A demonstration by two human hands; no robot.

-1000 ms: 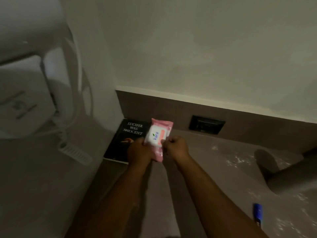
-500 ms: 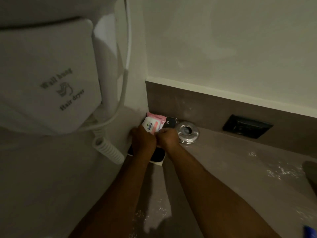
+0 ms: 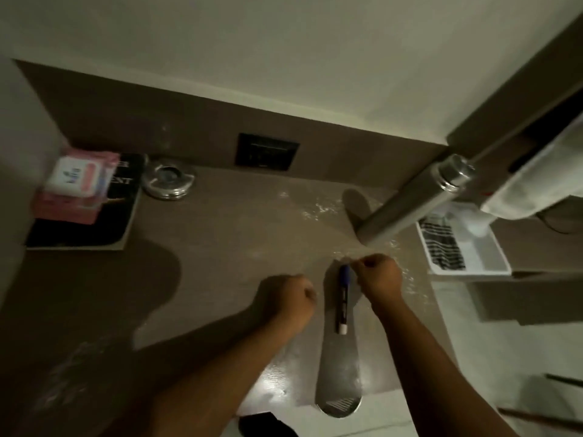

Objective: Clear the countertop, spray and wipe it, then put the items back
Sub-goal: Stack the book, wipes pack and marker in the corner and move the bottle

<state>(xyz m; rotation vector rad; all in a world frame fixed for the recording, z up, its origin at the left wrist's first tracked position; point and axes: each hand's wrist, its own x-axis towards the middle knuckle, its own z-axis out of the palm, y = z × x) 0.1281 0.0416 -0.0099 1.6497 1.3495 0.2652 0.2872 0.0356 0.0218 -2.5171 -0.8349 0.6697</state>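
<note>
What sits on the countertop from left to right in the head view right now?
Pink wipes pack lying on the black book → metal ashtray → left hand → blue pen → right hand → white tray off the counter's right end.

Wipes pack (image 3: 77, 186) sits on the book (image 3: 104, 216) in the far-left corner of the countertop (image 3: 220, 247); ashtray (image 3: 167, 182) just right of the book, against the back panel. Wall socket (image 3: 266, 152) behind, right of the ashtray. Marker pen (image 3: 343, 299) lies between my left hand (image 3: 288, 299) and right hand (image 3: 380, 275). Tray (image 3: 473, 247) past the counter's right edge, behind my right hand.
</note>
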